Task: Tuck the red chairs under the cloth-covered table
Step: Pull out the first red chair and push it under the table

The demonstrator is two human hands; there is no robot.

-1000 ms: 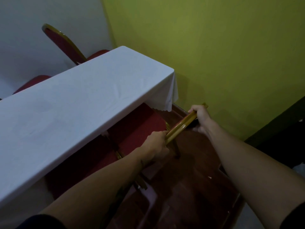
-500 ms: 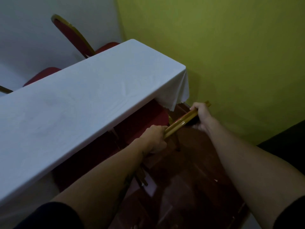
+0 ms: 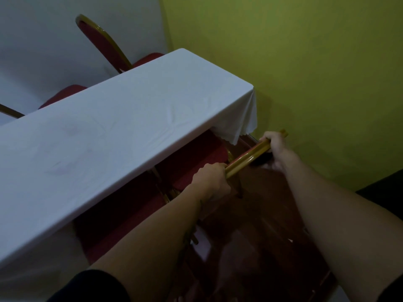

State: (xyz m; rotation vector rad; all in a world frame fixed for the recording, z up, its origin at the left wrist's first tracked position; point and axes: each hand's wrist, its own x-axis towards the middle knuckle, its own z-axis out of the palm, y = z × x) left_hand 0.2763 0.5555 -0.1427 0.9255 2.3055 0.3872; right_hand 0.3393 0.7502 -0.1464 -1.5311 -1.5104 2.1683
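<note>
A long table under a white cloth (image 3: 122, 131) runs from lower left to the upper right. At its near right end stands a red chair (image 3: 196, 158) with a gold frame, its seat mostly under the tabletop. My left hand (image 3: 210, 182) and my right hand (image 3: 275, 147) both grip the gold top rail (image 3: 246, 160) of its backrest. A second red seat (image 3: 122, 214) sits under the table to its left, partly hidden by my left arm.
Beyond the table's far side stand two more red chairs, one with a tall backrest (image 3: 102, 42), one showing only its seat (image 3: 63, 95). A green wall (image 3: 305, 73) closes the right side just past the table's end. The floor (image 3: 261, 236) is dark reddish wood.
The chair has slid further under the table with both hands still on its rail; less of the red seat shows. The view has shifted slightly toward the table's end.
</note>
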